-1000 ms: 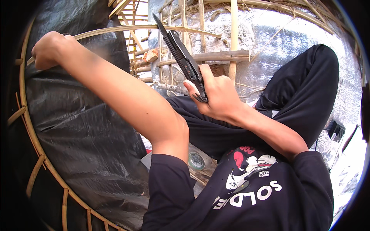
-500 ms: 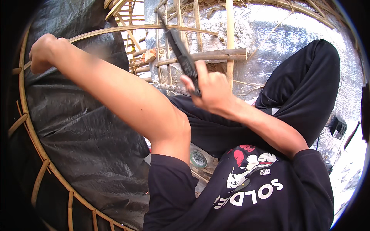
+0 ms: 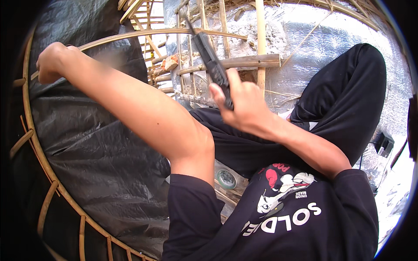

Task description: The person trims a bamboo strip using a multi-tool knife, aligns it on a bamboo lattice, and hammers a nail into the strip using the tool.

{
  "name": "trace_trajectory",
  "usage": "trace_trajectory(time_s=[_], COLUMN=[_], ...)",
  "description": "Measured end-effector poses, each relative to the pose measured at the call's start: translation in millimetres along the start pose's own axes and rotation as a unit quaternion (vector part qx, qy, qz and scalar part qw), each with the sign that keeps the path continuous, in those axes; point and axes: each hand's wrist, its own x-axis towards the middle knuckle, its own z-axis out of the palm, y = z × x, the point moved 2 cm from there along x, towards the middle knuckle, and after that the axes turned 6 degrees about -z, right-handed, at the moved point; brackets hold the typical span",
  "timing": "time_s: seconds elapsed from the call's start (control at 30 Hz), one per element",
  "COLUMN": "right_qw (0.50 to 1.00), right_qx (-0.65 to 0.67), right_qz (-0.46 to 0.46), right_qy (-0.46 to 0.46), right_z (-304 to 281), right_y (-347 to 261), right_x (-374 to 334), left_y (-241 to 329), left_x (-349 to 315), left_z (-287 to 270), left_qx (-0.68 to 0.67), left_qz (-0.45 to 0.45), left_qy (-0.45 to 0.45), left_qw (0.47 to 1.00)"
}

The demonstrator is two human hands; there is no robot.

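At the far left my left hand point(image 3: 54, 63) is closed around a long, thin bamboo strip point(image 3: 143, 32), which arcs rightward past the middle of the view. Over my lap, my right hand point(image 3: 246, 102) grips a black tool with a long handle and a narrow dark tip point(image 3: 212, 61). The tool slants up and to the left, its tip blurred near the strip's right part. It passes close to the strip or across it; whether they touch I cannot tell. My right thumb and index finger lie along the handle.
Black plastic sheeting point(image 3: 100, 152) covers the left side, bordered by a curved bamboo frame point(image 3: 56, 187). A wooden pole point(image 3: 244, 61) crosses an upright bamboo pole point(image 3: 261, 39) ahead. A tape roll point(image 3: 226, 179) lies beside my lap. Silver foil sheeting point(image 3: 309, 48) spreads at right, near a black device point(image 3: 384, 144).
My right hand and the black tool have shifted slightly right and down. My left hand has moved a little right and down, still on the bamboo strip.
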Motion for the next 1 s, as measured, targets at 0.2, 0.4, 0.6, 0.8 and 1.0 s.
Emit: trace_trajectory(time_s=[0.2, 0.4, 0.6, 0.8, 1.0], right_qw=[0.999, 1.0, 0.999, 0.995, 0.999], right_qx=[0.032, -0.017, 0.037, -0.099, -0.018], right_qz=[-0.031, -0.003, -0.005, -0.019, -0.031], right_qy=[0.029, 0.026, 0.023, 0.002, 0.018], right_z=[-2, 0, -4, -3, -1], right_y=[-6, 11, 4, 16, 3], right_x=[-1, 3, 2, 1, -2], left_y=[1, 11, 7, 2, -1], left_x=[1, -34, -26, -26, -25], left_z=[-13, -32, -45, -47, -51], left_qx=[-0.089, -0.074, -0.098, -0.111, -0.08], left_qz=[-0.033, -0.004, -0.021, -0.001, -0.043], left_qy=[0.012, -0.063, -0.091, -0.079, -0.024], left_qw=[0.995, 0.995, 0.991, 0.991, 0.996])
